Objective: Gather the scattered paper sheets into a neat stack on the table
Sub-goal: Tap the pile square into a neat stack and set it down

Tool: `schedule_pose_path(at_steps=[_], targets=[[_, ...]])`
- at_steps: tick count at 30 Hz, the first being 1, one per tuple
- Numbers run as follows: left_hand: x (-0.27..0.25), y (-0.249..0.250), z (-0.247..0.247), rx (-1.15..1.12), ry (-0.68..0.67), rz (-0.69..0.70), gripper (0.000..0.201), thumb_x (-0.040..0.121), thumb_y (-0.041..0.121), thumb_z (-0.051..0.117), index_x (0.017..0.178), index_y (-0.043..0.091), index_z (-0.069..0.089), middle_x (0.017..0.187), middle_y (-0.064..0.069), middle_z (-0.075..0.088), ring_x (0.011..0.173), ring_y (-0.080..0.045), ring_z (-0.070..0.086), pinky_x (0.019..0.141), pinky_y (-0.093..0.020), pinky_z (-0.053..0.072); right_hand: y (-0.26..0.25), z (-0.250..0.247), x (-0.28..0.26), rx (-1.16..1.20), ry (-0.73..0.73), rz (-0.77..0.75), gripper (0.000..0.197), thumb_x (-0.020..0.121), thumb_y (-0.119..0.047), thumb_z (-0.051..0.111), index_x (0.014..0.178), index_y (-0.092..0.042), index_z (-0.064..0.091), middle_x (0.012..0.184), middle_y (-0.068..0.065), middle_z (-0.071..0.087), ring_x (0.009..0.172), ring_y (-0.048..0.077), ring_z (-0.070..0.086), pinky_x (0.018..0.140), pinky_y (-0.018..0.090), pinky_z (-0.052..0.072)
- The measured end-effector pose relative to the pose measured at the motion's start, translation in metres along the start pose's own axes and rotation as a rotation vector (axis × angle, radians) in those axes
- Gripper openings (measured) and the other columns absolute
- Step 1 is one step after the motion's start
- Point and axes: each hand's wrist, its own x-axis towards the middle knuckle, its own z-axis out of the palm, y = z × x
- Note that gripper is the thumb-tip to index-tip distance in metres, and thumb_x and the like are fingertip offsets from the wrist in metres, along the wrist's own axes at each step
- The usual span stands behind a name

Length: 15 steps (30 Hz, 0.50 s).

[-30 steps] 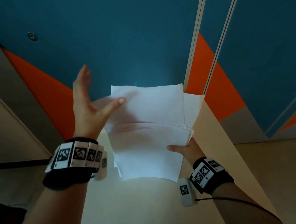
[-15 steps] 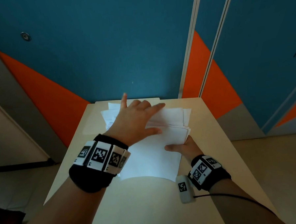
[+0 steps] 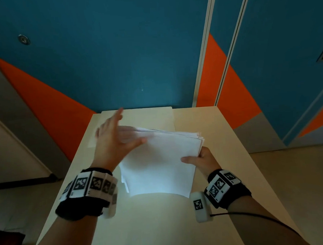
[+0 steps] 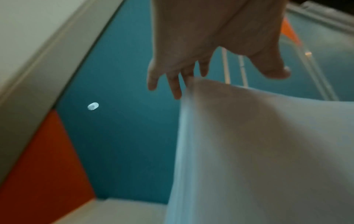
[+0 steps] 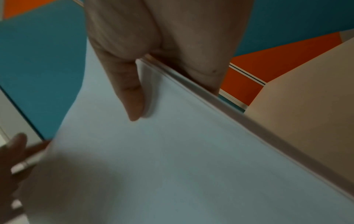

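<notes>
**Two hands on one stack of paper**

Much of the left hand [image 3: 114, 141] is motion-blurred in the head view, so where each fingertip sits cannot be read there. It lies over the stack's [image 3: 160, 159] corner at 10 o'clock, fingers straight and spread, the thumb reaching toward 3 o'clock across the top sheet. The left wrist view shows the same fingers [image 4: 173, 84] apart and extended past the paper's far edge, thumb held off to one side; whether they press the sheet or only hover over it is unclear.

The right hand [image 3: 200, 158] holds the stack's edge at 3 o'clock. Its thumb [image 5: 132, 103] lies flat on the top sheet, and the other fingers go under the paper, out of sight in every view. The right wrist view shows the stack's edge wedged into the crook of that hand.

The stack sits over the middle of the table [image 3: 233, 156], its near end bright, its far end fanned, with several sheet edges showing out of line at 1 o'clock. Whether the stack lies flat or is lifted at its far end cannot be told. Another pale sheet [image 3: 147, 117] lies flat on the table at 12 o'clock, partly covered by the left hand and the stack.

Both wrists wear black bands [image 3: 85, 190] with square printed markers. A teal and orange wall [image 3: 116, 59] stands behind the table.
</notes>
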Motion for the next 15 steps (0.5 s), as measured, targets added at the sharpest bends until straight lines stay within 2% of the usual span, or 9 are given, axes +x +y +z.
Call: schedule_pose_path(at_steps=[2,4,6,8,10,11,12,13,15], targets=[[-0.006,-0.012,0.001,-0.490,-0.078,-0.223,0.099,0.065,0.029,0.080,0.145,0.027,0.023,0.122,0.006,0.053,0.119,-0.017,0.049,0.098,-0.030,0.039,-0.002,0.000,-0.001,0.011,0.015,-0.020,0.029,0.075,0.011,0.065,0.083,-0.016,0.066,0.084,0.002,0.069,0.079,0.021,0.065,0.072,0.030,0.053],[-0.013,-0.022,0.014,-0.721,-0.068,-0.348,0.076,0.079,0.019,0.069,0.143,0.019,0.028,0.107,0.008,0.058,0.103,-0.014,0.058,0.091,-0.030,0.047,-0.004,0.004,-0.003,0.060,0.048,-0.053,0.028,0.078,0.011,0.062,0.085,-0.016,0.065,0.084,0.002,0.069,0.077,0.020,0.066,0.071,0.032,0.052],[-0.018,-0.019,0.026,-0.738,0.048,-0.390,0.044,0.090,0.021,0.056,0.131,0.010,0.045,0.102,0.003,0.063,0.102,-0.025,0.062,0.087,-0.032,0.050,-0.008,0.012,-0.007,0.198,0.106,-0.093,0.018,0.082,0.000,0.063,0.087,-0.017,0.066,0.081,-0.001,0.071,0.073,0.014,0.068,0.071,0.031,0.053],[-0.017,-0.007,0.033,-0.783,0.142,-0.434,0.045,0.091,0.035,0.052,0.126,0.007,0.051,0.117,-0.007,0.062,0.118,-0.029,0.056,0.095,-0.035,0.045,-0.014,0.021,-0.010,0.309,0.201,-0.138,0.003,0.086,-0.019,0.063,0.083,-0.021,0.064,0.082,-0.004,0.068,0.076,0.011,0.066,0.078,0.030,0.053],[-0.014,0.004,0.036,-0.818,0.239,-0.465,0.049,0.089,0.044,0.050,0.117,0.004,0.057,0.121,-0.012,0.060,0.114,-0.021,0.055,0.099,-0.032,0.040,-0.017,0.027,-0.008,0.343,0.305,-0.223,0.016,0.085,-0.036,0.061,0.075,-0.023,0.059,0.080,-0.005,0.062,0.077,0.009,0.059,0.084,0.026,0.047],[-0.010,0.008,0.037,-0.828,0.294,-0.448,0.041,0.089,0.044,0.052,0.097,0.005,0.063,0.101,-0.014,0.064,0.097,-0.019,0.058,0.090,-0.031,0.041,-0.018,0.030,-0.006,0.343,0.348,-0.266,0.023,0.081,-0.044,0.060,0.071,-0.024,0.057,0.076,-0.006,0.059,0.074,0.008,0.055,0.081,0.022,0.045],[-0.007,0.011,0.037,-0.825,0.338,-0.426,0.034,0.088,0.042,0.054,0.073,0.012,0.058,0.076,-0.009,0.057,0.075,-0.016,0.052,0.077,-0.030,0.039,-0.021,0.033,-0.005,0.337,0.393,-0.300,0.029,0.076,-0.051,0.058,0.067,-0.024,0.054,0.073,-0.005,0.054,0.070,0.008,0.050,0.074,0.018,0.043],[-0.004,0.013,0.038,-0.812,0.376,-0.411,0.034,0.086,0.039,0.058,0.062,0.017,0.049,0.063,-0.002,0.045,0.063,-0.014,0.043,0.068,-0.029,0.035,-0.022,0.036,-0.003,0.328,0.422,-0.323,0.034,0.072,-0.054,0.057,0.063,-0.023,0.051,0.070,-0.002,0.049,0.068,0.009,0.045,0.068,0.017,0.041],[0.001,0.012,0.041,-0.767,0.400,-0.404,0.030,0.083,0.030,0.063,0.060,0.021,0.045,0.061,0.003,0.040,0.060,-0.013,0.038,0.063,-0.027,0.033,-0.024,0.040,-0.002,0.326,0.465,-0.330,0.038,0.075,-0.051,0.059,0.056,-0.021,0.044,0.066,0.006,0.040,0.065,0.014,0.039,0.063,0.024,0.034]])
